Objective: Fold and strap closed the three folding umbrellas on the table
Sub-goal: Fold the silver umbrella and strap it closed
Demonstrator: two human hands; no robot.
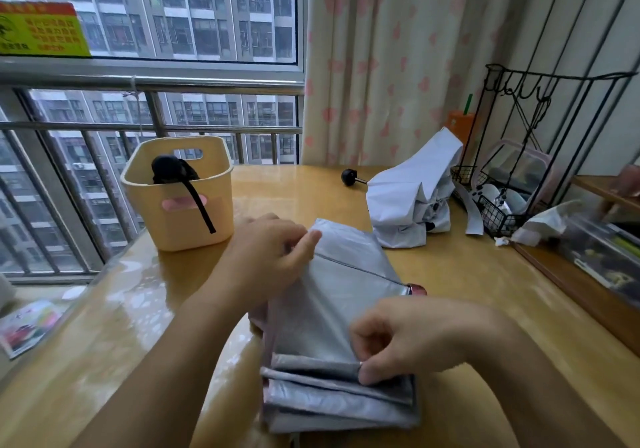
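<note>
While the glossy yellow wooden table (467, 274) bears it all, your silver-grey folding umbrella (332, 309) lies at its near edge, pleats stacked flat. Your left hand (273, 250) pinches its far corner, thumb against curled fingers; your right hand (415, 340) pinches a near pleat between thumb and forefinger. Farther back, the crumpled white folding umbrella (408, 201) lies well apart from the cream plastic basket (149, 215) holding the black folded umbrella (169, 170), whose strap hangs over the rim.
</note>
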